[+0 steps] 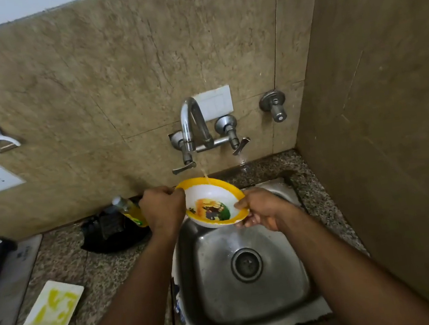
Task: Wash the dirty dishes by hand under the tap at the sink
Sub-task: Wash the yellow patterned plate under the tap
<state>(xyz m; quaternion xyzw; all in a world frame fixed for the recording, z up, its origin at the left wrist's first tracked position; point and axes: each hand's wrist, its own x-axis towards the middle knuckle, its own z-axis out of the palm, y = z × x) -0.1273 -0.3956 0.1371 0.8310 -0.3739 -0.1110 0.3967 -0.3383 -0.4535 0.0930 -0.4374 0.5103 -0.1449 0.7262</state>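
Rinsing step, by the look of it. Bowl [211, 202] held over the back of the sink [304, 282], tilted toward the camera, yellow rim up under the tap [190, 123]. Thin stream of water [205, 172] landing on the far rim. Left hand [162, 207] clamped on the left edge, fingers curled over the rim. Right hand [259, 208] gripping the near-right edge, thumb on the inside, fingers underneath. Printed picture on the inside; cannot tell whether any of the marks are food residue.

Only 1 dish in hand. A second one, a white plate [52, 309] smeared with yellow, lying on the counter [108, 276] well left of the sink, untouched. Soap bottle [129, 208] and a dark cloth [109, 229] just behind the left hand.

Task judged early: bowl not finished, plate not started.

Next move probably calls for turning the bowl so the stream sweeps the whole inside, then freeing 1 hand to rub the surface. Wet rim likely slippery, so a firm grip with the other hand needed.
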